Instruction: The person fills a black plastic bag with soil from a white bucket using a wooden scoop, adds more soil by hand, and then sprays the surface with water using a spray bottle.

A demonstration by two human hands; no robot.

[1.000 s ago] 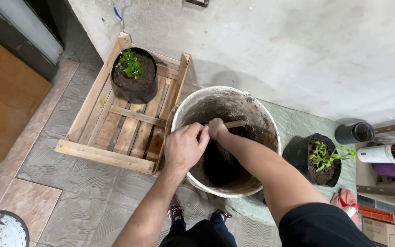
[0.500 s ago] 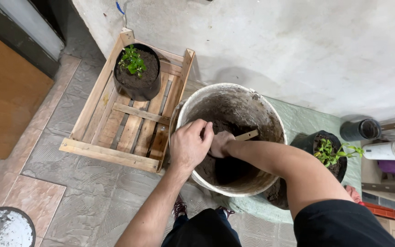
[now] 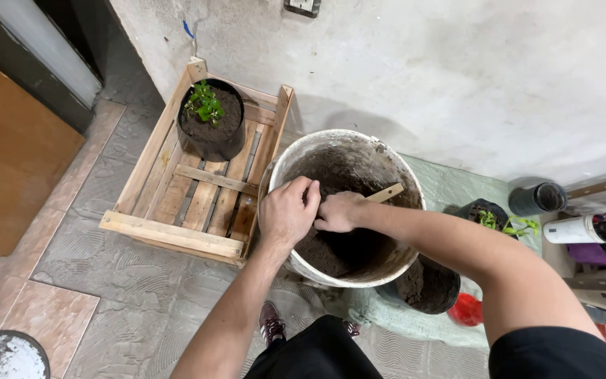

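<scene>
A big white bucket (image 3: 387,158) with dark soil inside stands by the wall. My left hand (image 3: 287,210) grips the bucket's near left rim. My right hand (image 3: 339,211) is inside the bucket, closed around a tool with a light wooden handle (image 3: 386,193) that sticks out toward the right. The tool's working end is hidden by my hands and the soil.
A wooden crate (image 3: 177,231) lies left of the bucket with a black pot of soil and a small green plant (image 3: 210,119) in it. Right of the bucket sit a black pot with a seedling (image 3: 491,216), a soil-filled black pot (image 3: 426,286), a red object (image 3: 466,312) and clutter.
My right hand has pushed deeper into the bucket with the tool, and the wooden handle now points right. The view has shifted a little closer.
</scene>
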